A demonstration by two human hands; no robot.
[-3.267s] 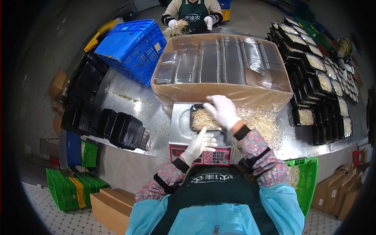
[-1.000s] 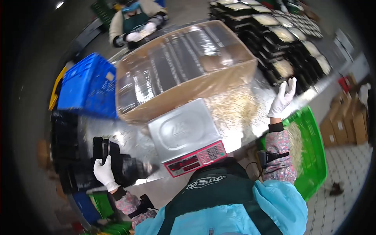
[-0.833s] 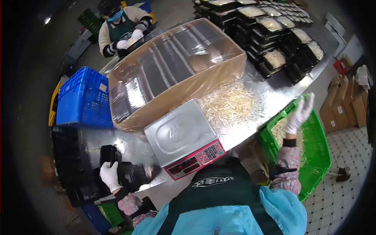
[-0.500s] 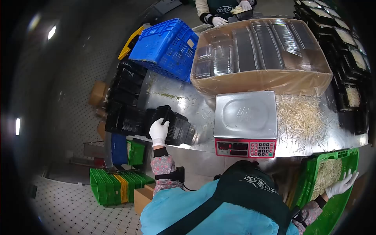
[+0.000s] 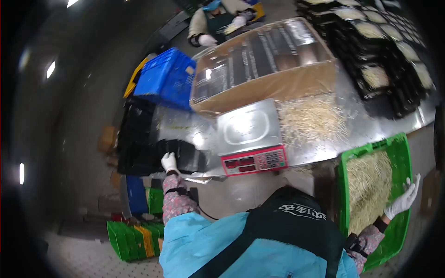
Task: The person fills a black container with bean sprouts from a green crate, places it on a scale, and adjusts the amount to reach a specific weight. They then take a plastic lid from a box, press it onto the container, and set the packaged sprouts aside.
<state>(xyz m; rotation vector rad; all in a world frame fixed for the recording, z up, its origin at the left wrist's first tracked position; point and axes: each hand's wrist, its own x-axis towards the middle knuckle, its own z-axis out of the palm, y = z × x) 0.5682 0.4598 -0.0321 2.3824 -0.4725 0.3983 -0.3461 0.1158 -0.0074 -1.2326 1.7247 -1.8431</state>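
My left hand (image 5: 169,162), in a white glove, grips the edge of a black plastic tray (image 5: 177,149) beside stacked trays on the metal table. Motion blurs its fingertips. At the far right my right hand (image 5: 403,200), also gloved, has its fingers stretched out and holds nothing. It is over the right edge of a green crate (image 5: 343,194) filled with pale, thin, sprout-like strands (image 5: 368,190). Between my hands, on the table, stands a scale (image 5: 250,127) with a red keypad panel and a bare metal plate. A heap of the same strands (image 5: 313,118) lies right of it.
Behind the scale stands a cardboard box (image 5: 273,88) of stacked plastic containers, with a blue crate (image 5: 160,76) to its left. Filled black trays (image 5: 375,76) line the back right. Across the table a co-worker (image 5: 220,25) handles a tray. Green crates (image 5: 123,241) stand lower left.
The view has swung to the right, so the table's things sit farther left and tilted. More of the green crate shows. My left hand stays at the black trays; my right hand is still outstretched.
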